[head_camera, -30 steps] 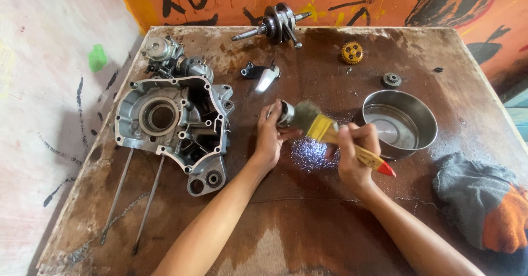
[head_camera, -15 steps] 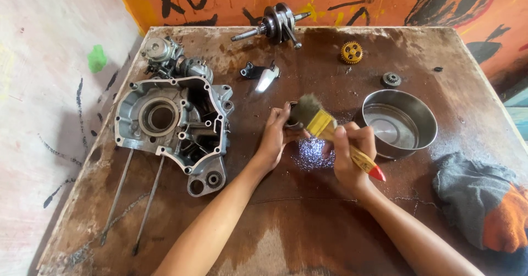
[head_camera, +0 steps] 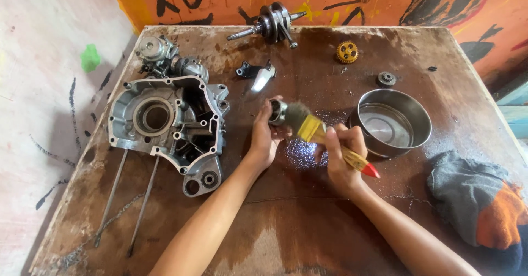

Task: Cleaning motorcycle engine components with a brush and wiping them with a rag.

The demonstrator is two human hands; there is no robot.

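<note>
My left hand (head_camera: 264,135) grips a small round metal part (head_camera: 278,112) just above the wet middle of the brown table (head_camera: 308,221). My right hand (head_camera: 341,157) holds a paintbrush (head_camera: 324,138) with a yellow ferrule and a red-tipped handle. Its grey bristles rest against the metal part. Both hands hover over a shiny wet patch (head_camera: 302,155) on the tabletop.
A grey engine crankcase half (head_camera: 168,124) lies at the left, with two long rods (head_camera: 126,199) below it. A steel bowl (head_camera: 393,122) stands to the right of my hands. A crankshaft (head_camera: 269,23), a yellow gear (head_camera: 347,51), a small dark gear (head_camera: 386,79) and a grey-orange rag (head_camera: 478,199) lie around.
The brush head has shifted slightly against the metal part and the right hand has tilted a little. The left hand stays in place.
</note>
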